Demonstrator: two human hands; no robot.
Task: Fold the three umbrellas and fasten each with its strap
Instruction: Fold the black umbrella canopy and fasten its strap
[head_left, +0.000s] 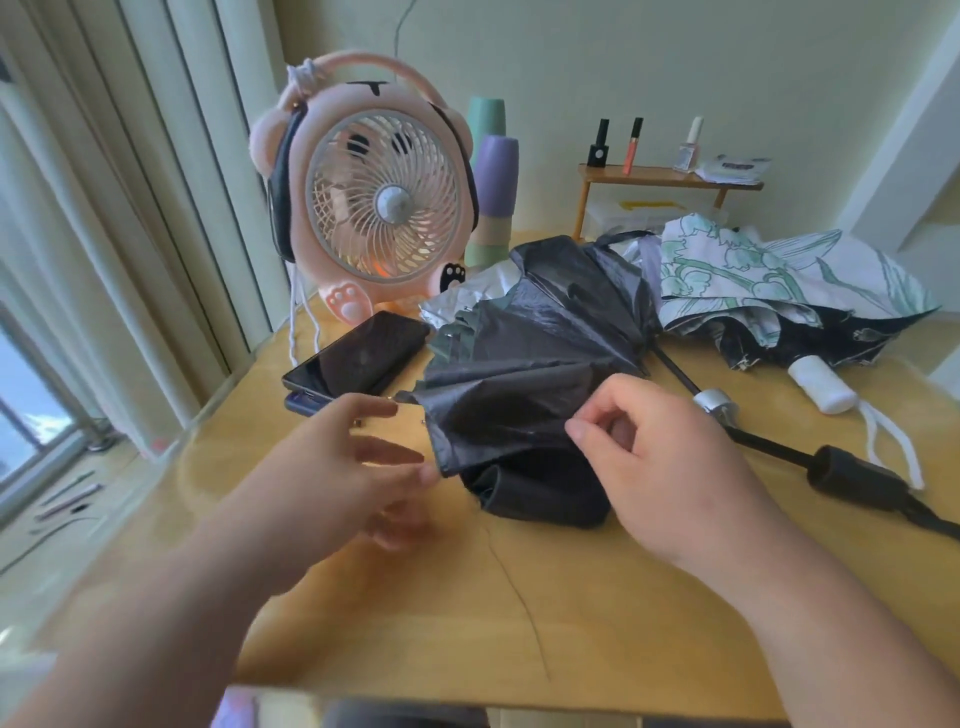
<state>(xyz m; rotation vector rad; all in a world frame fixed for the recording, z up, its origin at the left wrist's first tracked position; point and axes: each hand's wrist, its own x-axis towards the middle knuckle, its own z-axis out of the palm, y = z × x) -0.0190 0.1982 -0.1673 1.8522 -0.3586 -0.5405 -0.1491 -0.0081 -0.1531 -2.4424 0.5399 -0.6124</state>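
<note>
A black umbrella (524, 364) lies crumpled in the middle of the wooden table (415, 613), its shaft and black handle (852, 475) running off to the right. My right hand (670, 452) pinches the near edge of its fabric between thumb and forefinger. My left hand (343, 467) is at the fabric's left corner, fingers spread and blurred, fingertips touching the cloth edge. Behind to the right lies a white floral umbrella (769, 280) with a white handle (821, 387). A silver-lined canopy (467, 296) shows under the black one.
A pink bear-shaped fan (379, 202) stands at the back left, a dark phone (358, 358) in front of it. Stacked pastel cups (493, 176) and a small wooden shelf (665, 176) with cosmetic bottles stand at the back. A window is on the left.
</note>
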